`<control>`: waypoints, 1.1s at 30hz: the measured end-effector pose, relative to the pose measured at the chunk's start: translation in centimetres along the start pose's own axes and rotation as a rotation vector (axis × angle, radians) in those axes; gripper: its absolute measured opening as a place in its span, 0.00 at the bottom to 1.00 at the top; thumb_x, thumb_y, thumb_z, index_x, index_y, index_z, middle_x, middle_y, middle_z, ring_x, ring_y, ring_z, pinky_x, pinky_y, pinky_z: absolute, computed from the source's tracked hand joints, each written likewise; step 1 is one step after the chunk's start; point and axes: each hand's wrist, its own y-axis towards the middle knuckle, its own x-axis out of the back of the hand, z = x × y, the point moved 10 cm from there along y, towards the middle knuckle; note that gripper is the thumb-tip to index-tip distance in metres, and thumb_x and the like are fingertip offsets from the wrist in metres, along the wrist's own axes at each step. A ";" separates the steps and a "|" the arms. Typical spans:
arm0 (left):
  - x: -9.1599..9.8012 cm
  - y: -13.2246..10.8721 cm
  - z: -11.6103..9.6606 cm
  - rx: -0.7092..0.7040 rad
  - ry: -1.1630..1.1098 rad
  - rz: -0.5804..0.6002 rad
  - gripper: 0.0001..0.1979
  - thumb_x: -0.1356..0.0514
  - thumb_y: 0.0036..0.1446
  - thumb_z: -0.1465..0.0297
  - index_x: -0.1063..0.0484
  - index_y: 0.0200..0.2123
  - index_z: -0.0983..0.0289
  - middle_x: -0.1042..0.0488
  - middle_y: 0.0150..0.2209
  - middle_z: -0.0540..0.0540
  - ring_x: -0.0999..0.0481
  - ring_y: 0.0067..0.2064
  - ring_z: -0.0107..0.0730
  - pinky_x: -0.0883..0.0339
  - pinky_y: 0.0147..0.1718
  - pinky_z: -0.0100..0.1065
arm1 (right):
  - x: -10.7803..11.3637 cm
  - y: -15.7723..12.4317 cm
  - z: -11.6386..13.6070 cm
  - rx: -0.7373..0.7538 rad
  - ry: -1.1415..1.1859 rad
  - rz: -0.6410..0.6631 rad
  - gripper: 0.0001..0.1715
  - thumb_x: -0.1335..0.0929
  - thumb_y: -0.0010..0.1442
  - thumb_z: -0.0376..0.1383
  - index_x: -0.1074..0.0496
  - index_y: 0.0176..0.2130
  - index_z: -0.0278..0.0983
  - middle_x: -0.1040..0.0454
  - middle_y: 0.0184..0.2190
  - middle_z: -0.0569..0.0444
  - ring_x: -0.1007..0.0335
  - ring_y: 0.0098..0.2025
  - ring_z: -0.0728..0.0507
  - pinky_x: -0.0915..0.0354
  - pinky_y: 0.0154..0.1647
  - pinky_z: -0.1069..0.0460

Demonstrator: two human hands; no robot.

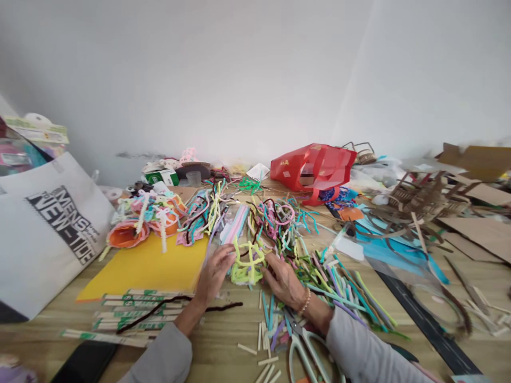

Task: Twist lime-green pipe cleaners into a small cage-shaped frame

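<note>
Between my two hands is a small yellow-green pipe-cleaner frame (248, 272), bent into an open basket-like shape with loops on top. My left hand (212, 270) pinches its left side with the fingertips. On the opposite side my right hand (285, 282), with a beaded bracelet at the wrist, has its fingers closed on the frame's edge. A pair of scissors (306, 351) lies under my right wrist, handles toward me. One dark brown pipe cleaner (225, 307) runs beneath my left wrist. Loose coloured pipe cleaners (351, 292) are heaped to the right of my right hand.
A white bag (51, 223) stands at the left beside a yellow sheet (151, 266) and paper-wrapped sticks (131, 314). Finished-looking pipe-cleaner pieces (159, 207) lie behind. A red bag (295, 167) sits at the back, brown woven pieces (423, 194) at the right. Short sticks (267, 361) are scattered in front.
</note>
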 end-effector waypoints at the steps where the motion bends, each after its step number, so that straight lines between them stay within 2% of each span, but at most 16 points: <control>1: -0.1 0.0 0.0 -0.010 0.004 0.006 0.17 0.45 0.58 0.58 0.25 0.41 0.64 0.30 0.53 0.60 0.34 0.57 0.39 0.40 0.55 0.38 | 0.0 0.0 0.0 -0.002 -0.002 -0.001 0.05 0.39 0.62 0.30 0.39 0.33 0.37 0.32 0.29 0.54 0.36 0.29 0.47 0.41 0.31 0.54; 10: -1.1 -0.4 0.2 -0.044 0.134 0.020 0.12 0.43 0.56 0.60 0.26 0.33 0.63 0.34 0.56 0.60 0.36 0.59 0.41 0.45 0.59 0.43 | -0.1 0.0 0.1 -0.017 0.055 0.013 0.05 0.41 0.64 0.32 0.38 0.36 0.37 0.32 0.26 0.55 0.35 0.27 0.47 0.40 0.30 0.54; 16: -1.3 -0.3 -1.5 -0.089 0.088 0.084 0.14 0.43 0.56 0.60 0.25 0.29 0.63 0.32 0.54 0.59 0.36 0.58 0.41 0.47 0.60 0.43 | 0.0 0.0 -0.4 -0.062 0.070 0.019 0.07 0.41 0.64 0.32 0.36 0.42 0.37 0.30 0.28 0.55 0.33 0.28 0.47 0.39 0.31 0.54; 18: -1.7 -0.4 -2.0 -0.090 0.058 0.142 0.12 0.41 0.54 0.60 0.24 0.32 0.62 0.33 0.56 0.59 0.36 0.59 0.42 0.47 0.59 0.43 | 0.2 0.1 -0.4 -0.068 0.056 0.010 0.08 0.41 0.64 0.32 0.36 0.42 0.37 0.29 0.30 0.54 0.32 0.30 0.47 0.38 0.32 0.54; 21: -2.1 -0.6 -2.5 -0.108 0.071 0.209 0.13 0.35 0.49 0.61 0.23 0.36 0.61 0.34 0.57 0.58 0.36 0.59 0.43 0.47 0.59 0.44 | 0.4 0.2 -0.4 -0.071 0.067 -0.004 0.11 0.41 0.63 0.32 0.36 0.45 0.37 0.29 0.32 0.53 0.31 0.33 0.46 0.37 0.36 0.53; 23: -2.2 -0.6 -2.6 -0.127 0.085 0.223 0.13 0.34 0.47 0.61 0.23 0.35 0.60 0.32 0.56 0.58 0.35 0.58 0.43 0.46 0.59 0.45 | 0.3 0.2 -0.5 -0.070 0.080 -0.008 0.13 0.41 0.63 0.31 0.37 0.48 0.37 0.29 0.32 0.53 0.31 0.33 0.46 0.36 0.37 0.52; 27: -1.7 -0.4 -2.4 -0.125 0.045 0.180 0.10 0.37 0.51 0.62 0.22 0.32 0.61 0.29 0.52 0.57 0.32 0.56 0.41 0.44 0.58 0.43 | 0.5 0.1 -0.6 -0.060 0.082 -0.053 0.20 0.40 0.60 0.29 0.40 0.53 0.37 0.30 0.36 0.51 0.32 0.32 0.46 0.34 0.34 0.52; 30: -1.5 -0.4 -2.6 -0.119 0.020 0.138 0.10 0.39 0.53 0.61 0.22 0.31 0.62 0.28 0.51 0.57 0.32 0.55 0.40 0.42 0.57 0.43 | 2.0 0.0 0.2 -0.033 0.060 -0.175 0.27 0.38 0.56 0.28 0.43 0.55 0.36 0.35 0.45 0.45 0.32 0.39 0.44 0.33 0.35 0.51; 33: -1.7 -0.6 -3.3 -0.122 0.042 0.117 0.11 0.40 0.54 0.62 0.22 0.32 0.62 0.27 0.49 0.58 0.32 0.54 0.40 0.42 0.56 0.42 | 3.2 -0.1 2.6 0.061 -0.010 -0.229 0.28 0.38 0.56 0.28 0.43 0.56 0.37 0.40 0.53 0.42 0.38 0.52 0.39 0.34 0.46 0.45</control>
